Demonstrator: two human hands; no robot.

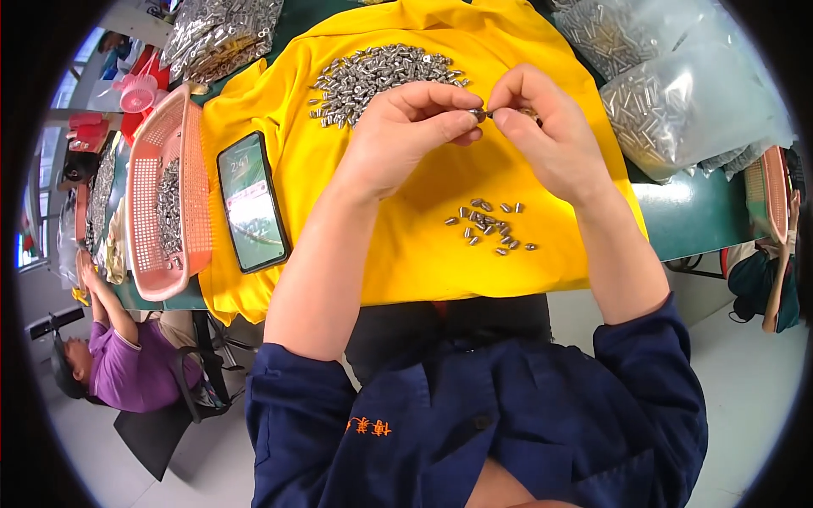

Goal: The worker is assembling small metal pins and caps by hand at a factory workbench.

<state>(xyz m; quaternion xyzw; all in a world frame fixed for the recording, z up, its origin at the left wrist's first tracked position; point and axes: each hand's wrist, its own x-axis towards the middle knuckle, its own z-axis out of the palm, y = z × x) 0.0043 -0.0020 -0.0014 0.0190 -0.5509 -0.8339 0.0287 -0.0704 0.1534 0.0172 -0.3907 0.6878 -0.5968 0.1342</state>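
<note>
Over bright yellow cloth (pixel 406 271), left hand (pixel 398 127) and right hand (pixel 550 135) are pinching a small grey metal piece (pixel 482 114) between fingertips, axis apparently running nine-to-three o'clock.

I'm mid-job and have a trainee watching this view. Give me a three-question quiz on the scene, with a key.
1. Multiple choice: on which side of the phone is the pink basket?
A) left
B) right
C) nearer the person

2. True or false: on the yellow cloth, the far pile of metal parts is smaller than the near group of metal parts.

3. Short answer: what do the left hand and right hand hold between their fingertips?

Key:
1. A
2. False; the far pile is much larger.
3. A small dark piece, too small here to identify exactly.
</note>
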